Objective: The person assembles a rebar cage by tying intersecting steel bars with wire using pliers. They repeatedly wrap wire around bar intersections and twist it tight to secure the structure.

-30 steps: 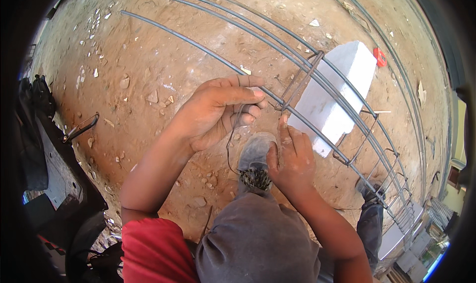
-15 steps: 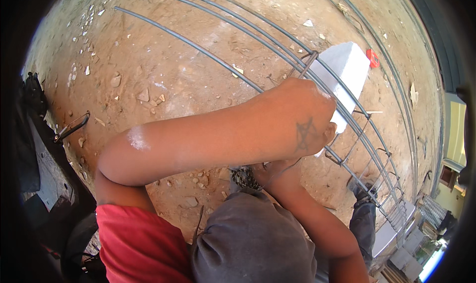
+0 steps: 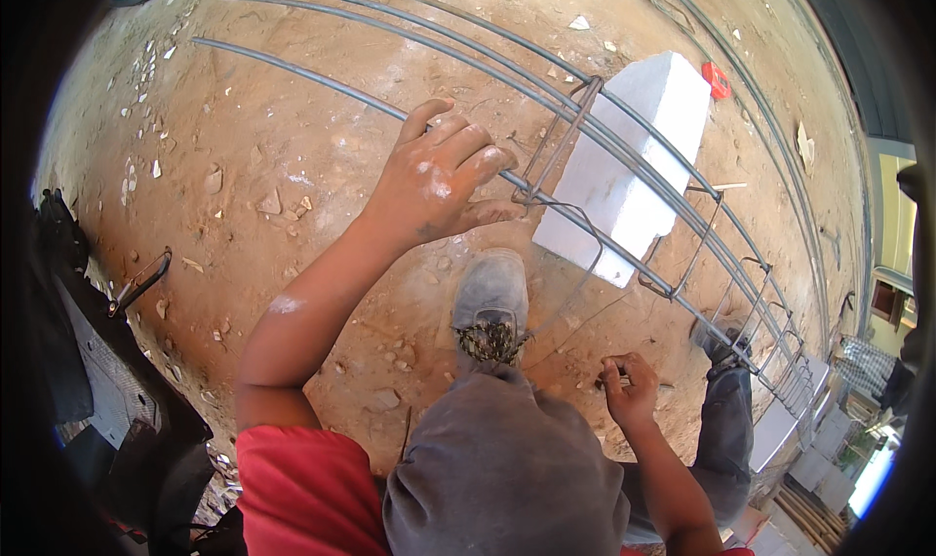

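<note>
A long cage of grey steel bars (image 3: 356, 90) runs from the upper left to the lower right. My left hand (image 3: 434, 176) lies over its nearest bar, fingers curled across it and thumb reaching toward a rectangular steel stirrup (image 3: 556, 137). By that stirrup's near corner, a thin dark wire (image 3: 592, 227) loops out and trails down toward my shoe. Lower right, away from the cage, my right hand (image 3: 632, 392) is closed. Something thin and dark shows at its fingers, too small to name.
Under the bars stands a white block (image 3: 604, 200), with a red tape measure (image 3: 717, 80) beyond it. My grey shoe (image 3: 490, 291) is on the stony dirt. More long bars (image 3: 770, 117) lie at the right. A bent dark metal rod (image 3: 146, 281) sticks out at the left.
My left forearm has swung back from across the picture, and that hand has moved left along the near bar. My right hand has moved right and down, away from beneath it.
</note>
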`<state>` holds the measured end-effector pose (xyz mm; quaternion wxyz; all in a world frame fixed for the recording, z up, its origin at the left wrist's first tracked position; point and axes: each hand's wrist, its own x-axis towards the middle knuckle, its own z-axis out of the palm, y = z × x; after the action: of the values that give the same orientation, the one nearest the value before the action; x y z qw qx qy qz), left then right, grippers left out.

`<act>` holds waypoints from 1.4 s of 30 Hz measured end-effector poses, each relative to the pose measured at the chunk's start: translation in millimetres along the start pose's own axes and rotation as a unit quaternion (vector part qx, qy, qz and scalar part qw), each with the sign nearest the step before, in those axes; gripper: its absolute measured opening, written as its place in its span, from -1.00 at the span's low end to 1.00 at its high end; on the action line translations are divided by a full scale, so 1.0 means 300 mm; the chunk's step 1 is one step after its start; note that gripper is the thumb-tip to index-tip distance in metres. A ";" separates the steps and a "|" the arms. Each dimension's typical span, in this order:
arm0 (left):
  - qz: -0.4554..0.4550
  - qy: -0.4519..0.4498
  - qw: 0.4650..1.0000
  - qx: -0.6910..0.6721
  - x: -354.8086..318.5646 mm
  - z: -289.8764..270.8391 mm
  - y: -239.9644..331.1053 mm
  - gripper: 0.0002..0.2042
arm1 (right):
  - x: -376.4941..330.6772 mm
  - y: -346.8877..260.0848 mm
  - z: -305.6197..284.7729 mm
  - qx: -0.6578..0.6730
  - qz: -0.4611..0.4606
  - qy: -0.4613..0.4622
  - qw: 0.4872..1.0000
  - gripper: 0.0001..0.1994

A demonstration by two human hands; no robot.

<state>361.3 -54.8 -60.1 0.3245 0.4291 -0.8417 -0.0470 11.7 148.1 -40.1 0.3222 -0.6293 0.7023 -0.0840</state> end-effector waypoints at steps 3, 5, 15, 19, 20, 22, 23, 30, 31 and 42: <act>-0.004 0.010 1.000 -0.006 0.001 0.033 0.012 -0.59 | -0.083 0.164 -0.051 -0.117 0.159 -0.091 0.976 -0.77; 0.001 0.027 1.000 -0.015 0.002 0.041 0.010 -0.61 | -0.126 0.261 -0.044 -0.187 0.208 -0.138 0.950 -0.64; 0.005 0.081 0.997 -0.012 0.006 0.073 0.013 -0.72 | -0.213 0.560 0.056 -0.398 0.220 -0.135 0.880 -0.11; 0.004 0.070 0.998 -0.003 0.008 0.066 0.018 -0.71 | -0.205 0.598 0.045 -0.443 0.167 -0.121 0.873 -0.15; 0.004 0.069 0.998 -0.002 0.008 0.066 0.018 -0.71 | -0.204 0.604 0.037 -0.445 0.133 -0.120 0.877 -0.18; 0.008 0.075 0.997 0.002 0.010 0.068 0.016 -0.71 | -0.202 0.616 0.016 -0.441 0.080 -0.129 0.884 -0.25; 0.011 0.082 0.997 0.002 0.011 0.070 0.014 -0.71 | -0.201 0.623 0.004 -0.434 0.055 -0.133 0.890 -0.29; 0.008 0.085 0.996 0.004 0.001 0.079 0.012 -0.71 | -0.170 0.704 -0.030 -0.407 -0.036 -0.137 0.902 -0.61; 0.012 0.089 0.996 0.010 0.001 0.079 0.011 -0.70 | -0.160 0.712 -0.030 -0.408 -0.029 -0.157 0.899 -0.65; 0.013 0.104 0.994 0.022 0.001 0.093 0.010 -0.65 | -0.092 0.607 -0.070 -0.258 0.036 -0.233 0.937 -0.70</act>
<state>342.8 -58.9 -80.9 0.4013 0.4275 -0.8098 0.0206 -151.3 203.1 -109.5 0.3064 -0.6672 0.6270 0.2604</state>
